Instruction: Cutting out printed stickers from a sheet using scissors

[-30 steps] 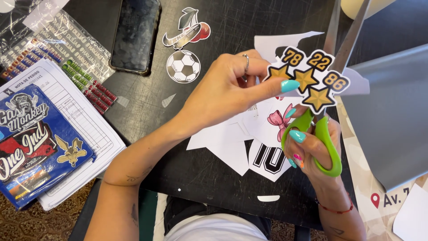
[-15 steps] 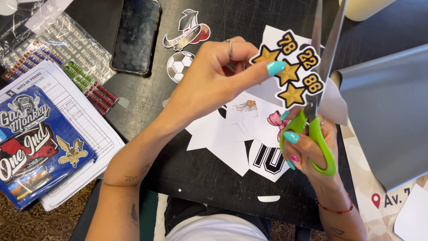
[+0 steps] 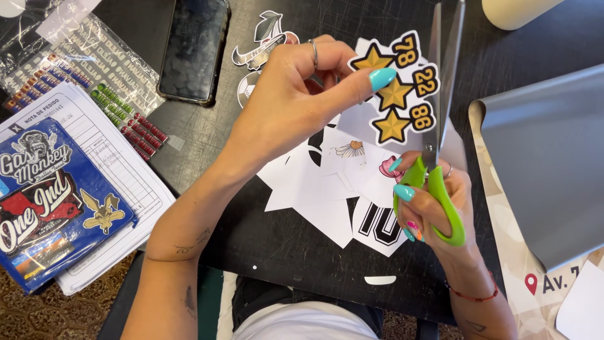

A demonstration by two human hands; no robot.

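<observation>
My left hand (image 3: 296,104) pinches a sticker sheet with three gold stars and black numbers (image 3: 396,88), holding it up over the black table (image 3: 189,138). My right hand (image 3: 434,208) grips green-handled scissors (image 3: 440,126), whose blades point up along the sheet's right edge, cutting at its white border. Under both hands lie white paper offcuts and more printed stickers (image 3: 352,189).
A dark phone (image 3: 192,47) lies at the back left beside clear bags of small stickers (image 3: 94,69). A blue printed sheet (image 3: 53,201) rests on paper forms at the left. A grey vinyl sheet (image 3: 547,164) curls at the right. A beige cylinder (image 3: 516,11) stands at the back.
My left hand has lifted and turned the star sticker sheet upward and to the left. The scissors have moved up along its right edge, blades closer together.
</observation>
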